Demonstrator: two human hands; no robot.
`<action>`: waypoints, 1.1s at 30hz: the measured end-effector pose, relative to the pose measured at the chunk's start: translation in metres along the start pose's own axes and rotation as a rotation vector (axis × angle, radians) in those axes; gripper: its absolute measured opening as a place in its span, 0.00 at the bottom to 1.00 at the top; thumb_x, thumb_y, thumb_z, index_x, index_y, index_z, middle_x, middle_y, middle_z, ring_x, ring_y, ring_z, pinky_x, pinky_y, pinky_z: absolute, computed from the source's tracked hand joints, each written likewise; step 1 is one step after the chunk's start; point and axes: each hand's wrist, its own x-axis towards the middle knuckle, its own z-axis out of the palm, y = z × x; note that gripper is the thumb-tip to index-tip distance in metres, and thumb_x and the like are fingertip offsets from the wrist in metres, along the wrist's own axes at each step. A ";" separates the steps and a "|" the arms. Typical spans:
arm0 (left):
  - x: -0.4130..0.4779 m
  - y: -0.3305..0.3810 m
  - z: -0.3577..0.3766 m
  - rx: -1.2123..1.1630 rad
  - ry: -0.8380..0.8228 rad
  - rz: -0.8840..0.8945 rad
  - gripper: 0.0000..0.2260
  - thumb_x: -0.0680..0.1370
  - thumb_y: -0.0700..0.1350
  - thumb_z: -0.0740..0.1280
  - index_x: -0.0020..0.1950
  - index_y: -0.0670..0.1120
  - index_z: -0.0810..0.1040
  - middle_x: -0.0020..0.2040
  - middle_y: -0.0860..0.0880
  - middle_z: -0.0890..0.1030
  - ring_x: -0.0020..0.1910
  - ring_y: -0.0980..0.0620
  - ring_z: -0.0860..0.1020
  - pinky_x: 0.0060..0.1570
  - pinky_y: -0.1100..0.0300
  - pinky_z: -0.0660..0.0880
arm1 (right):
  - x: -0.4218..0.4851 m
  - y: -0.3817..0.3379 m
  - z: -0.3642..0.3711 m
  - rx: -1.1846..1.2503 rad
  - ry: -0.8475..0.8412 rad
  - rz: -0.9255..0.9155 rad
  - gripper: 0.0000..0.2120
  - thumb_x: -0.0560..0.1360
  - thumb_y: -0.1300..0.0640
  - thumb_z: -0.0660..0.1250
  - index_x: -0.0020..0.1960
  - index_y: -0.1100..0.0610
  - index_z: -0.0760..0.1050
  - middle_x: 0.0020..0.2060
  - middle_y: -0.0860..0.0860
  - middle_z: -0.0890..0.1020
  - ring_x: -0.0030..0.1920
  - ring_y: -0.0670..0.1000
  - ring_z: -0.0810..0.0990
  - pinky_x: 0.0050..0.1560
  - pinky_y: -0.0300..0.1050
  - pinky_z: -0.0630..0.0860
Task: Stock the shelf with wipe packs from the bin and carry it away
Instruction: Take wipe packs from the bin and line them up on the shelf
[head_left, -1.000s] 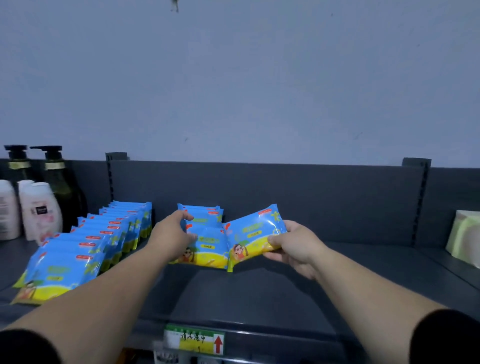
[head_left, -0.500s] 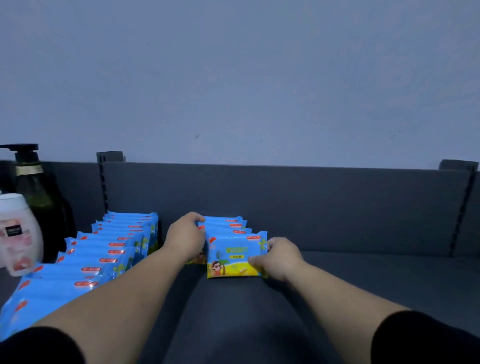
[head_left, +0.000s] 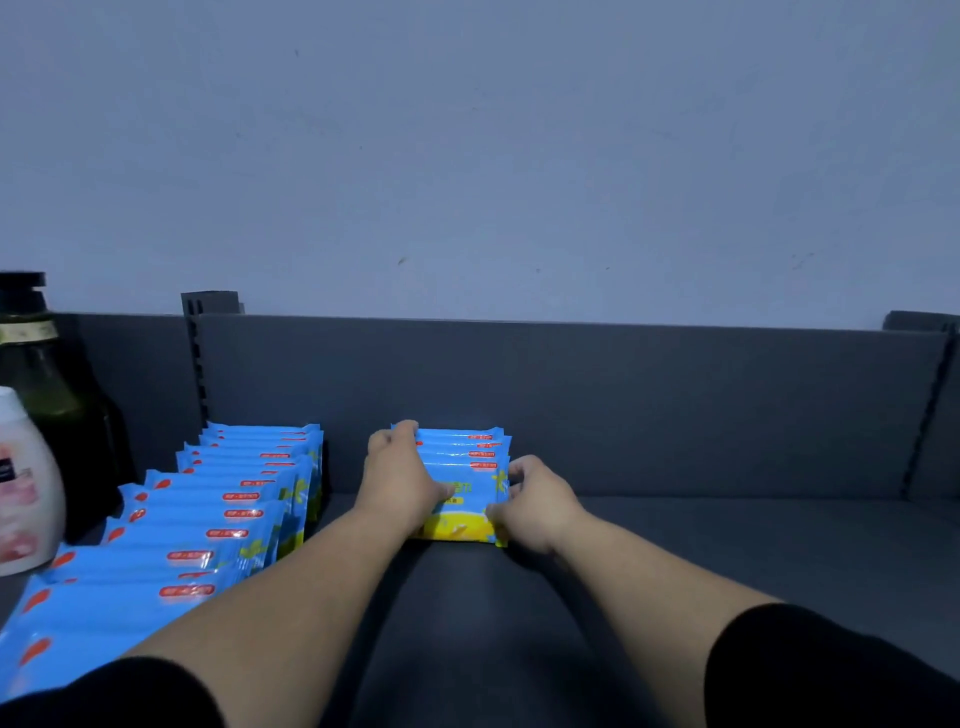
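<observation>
1. Now the front pack (head_left: 467, 496) stands on the shelf (head_left: 727, 571), in the middle of the frame. A second ago the right hand (head_left: 537, 501) held it up in the air, tipped to one side. It has come down and leans against the short row (head_left: 460, 441) of packs behind it.
2. That means one more pack is stocked, I think. The short row has only a few packs, so the job looks far from done. The bin is not in view.
3. The left hand (head_left: 397, 480) is at the left end of the short row. Its fingers curl over the tops of the packs and hold them steady.
4. The right hand is at the right edge of the front pack. Its fingers and thumb are bent and pinch that edge.
5. Both arms reach up from the bottom of the frame, with black sleeves near the elbows.
6. A long row (head_left: 234, 499) of the same blue packs fills the lower left. A dark bottle (head_left: 41, 395) and a white bottle (head_left: 21, 483) stand at the left edge.
</observation>
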 end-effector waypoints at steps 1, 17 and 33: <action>0.001 0.000 0.001 0.002 0.002 0.007 0.39 0.68 0.44 0.77 0.74 0.45 0.60 0.70 0.45 0.62 0.66 0.48 0.68 0.64 0.59 0.65 | 0.000 0.000 0.001 0.001 -0.002 0.003 0.19 0.72 0.59 0.69 0.61 0.53 0.68 0.53 0.49 0.81 0.51 0.48 0.81 0.51 0.43 0.78; -0.051 0.045 0.028 0.435 -0.024 0.216 0.37 0.77 0.60 0.62 0.78 0.51 0.46 0.78 0.47 0.42 0.77 0.44 0.42 0.75 0.47 0.46 | -0.074 0.035 -0.070 -0.513 0.263 0.011 0.32 0.79 0.40 0.55 0.78 0.49 0.48 0.77 0.49 0.56 0.76 0.52 0.53 0.75 0.54 0.53; -0.355 0.298 0.154 0.259 -0.328 0.764 0.34 0.79 0.62 0.57 0.78 0.52 0.45 0.79 0.48 0.43 0.77 0.44 0.43 0.75 0.47 0.47 | -0.415 0.212 -0.287 -0.683 0.585 0.447 0.33 0.78 0.35 0.52 0.78 0.46 0.48 0.77 0.50 0.53 0.76 0.55 0.54 0.72 0.55 0.59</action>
